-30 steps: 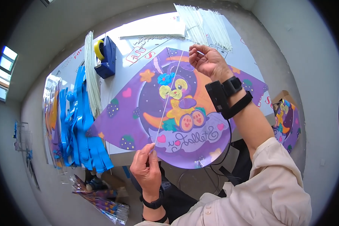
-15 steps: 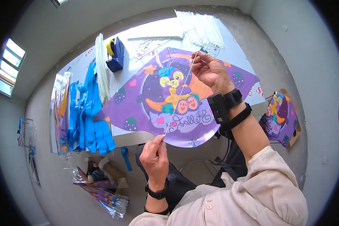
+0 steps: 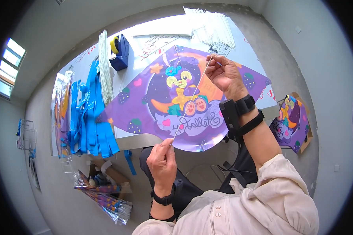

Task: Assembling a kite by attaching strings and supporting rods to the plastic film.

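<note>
Head view: left hand (image 3: pixel 162 162) pinches thin white rod (image 3: pixel 191 99) by near end, right hand (image 3: pixel 226 76) by far end; rod slants across purple printed kite sheet (image 3: pixel 127 102). Sheet lies on tabletop (image 3: pixel 139 62), rounded side overhanging near edge. Step looks like sizing rod against sheet; next move probably calls for careful alignment. Rod tips lost in fingers; rod-sheet contact can't be told. Right hand hides part of sheet.
</note>
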{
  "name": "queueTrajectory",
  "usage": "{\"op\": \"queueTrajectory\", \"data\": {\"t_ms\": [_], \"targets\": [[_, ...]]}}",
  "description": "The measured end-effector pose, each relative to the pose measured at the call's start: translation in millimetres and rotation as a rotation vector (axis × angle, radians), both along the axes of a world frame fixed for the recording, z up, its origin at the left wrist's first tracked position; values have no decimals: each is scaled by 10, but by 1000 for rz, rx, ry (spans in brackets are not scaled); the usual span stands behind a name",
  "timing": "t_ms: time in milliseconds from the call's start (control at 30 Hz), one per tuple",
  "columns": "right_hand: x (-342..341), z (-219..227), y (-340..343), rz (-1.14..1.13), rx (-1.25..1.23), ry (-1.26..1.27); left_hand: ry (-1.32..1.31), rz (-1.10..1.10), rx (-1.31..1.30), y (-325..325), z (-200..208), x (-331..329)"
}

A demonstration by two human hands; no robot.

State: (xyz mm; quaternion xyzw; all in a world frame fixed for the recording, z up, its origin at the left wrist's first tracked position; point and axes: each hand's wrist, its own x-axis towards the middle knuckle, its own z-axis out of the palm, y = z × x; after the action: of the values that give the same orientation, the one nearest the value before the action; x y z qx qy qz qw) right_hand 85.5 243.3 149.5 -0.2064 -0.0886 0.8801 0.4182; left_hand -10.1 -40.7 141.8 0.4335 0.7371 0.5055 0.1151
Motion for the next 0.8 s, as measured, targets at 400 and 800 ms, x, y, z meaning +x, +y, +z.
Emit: {"op": "queueTrajectory", "data": {"t_ms": [400,800], "targets": [[32,-152,34,-6,47,13,-48,-23,-28,76,-104,13],[88,-288,83,33,117,-18,186,11,-64,88,-138,27]]}}
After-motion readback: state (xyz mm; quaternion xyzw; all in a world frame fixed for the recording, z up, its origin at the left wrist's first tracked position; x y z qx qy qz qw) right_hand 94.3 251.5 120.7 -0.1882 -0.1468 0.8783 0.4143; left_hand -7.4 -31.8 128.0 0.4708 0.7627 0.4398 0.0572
